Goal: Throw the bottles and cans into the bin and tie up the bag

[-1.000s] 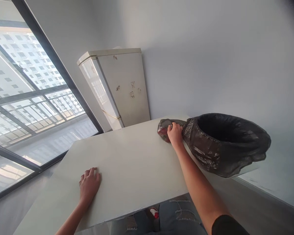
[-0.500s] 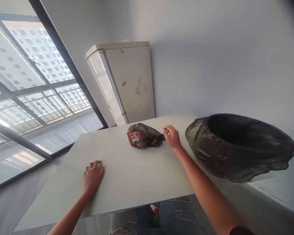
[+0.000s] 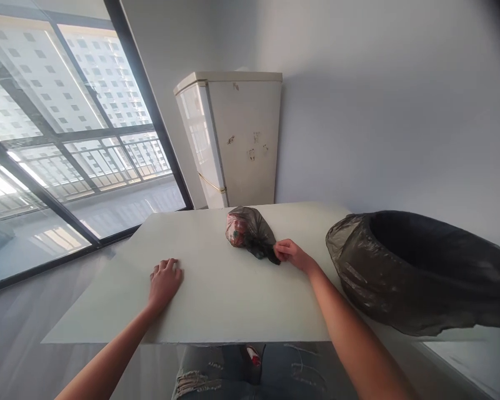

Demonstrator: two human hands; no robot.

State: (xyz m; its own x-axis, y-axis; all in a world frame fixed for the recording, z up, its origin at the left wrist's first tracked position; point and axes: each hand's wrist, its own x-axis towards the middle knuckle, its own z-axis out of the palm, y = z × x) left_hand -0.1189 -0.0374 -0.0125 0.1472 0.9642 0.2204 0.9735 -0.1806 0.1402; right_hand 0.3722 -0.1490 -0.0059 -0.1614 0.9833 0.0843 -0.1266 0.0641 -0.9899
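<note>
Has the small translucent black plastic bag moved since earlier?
Yes; against the boxy off-white fridge, the bag has shifted left along the flat white tabletop.

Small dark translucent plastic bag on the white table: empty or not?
Not empty: a reddish item shows through the film of the small dark translucent plastic bag.

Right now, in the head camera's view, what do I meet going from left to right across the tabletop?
Left hand → small dark bag with something reddish inside → right hand → large open bin lined with a dark bag.
</note>
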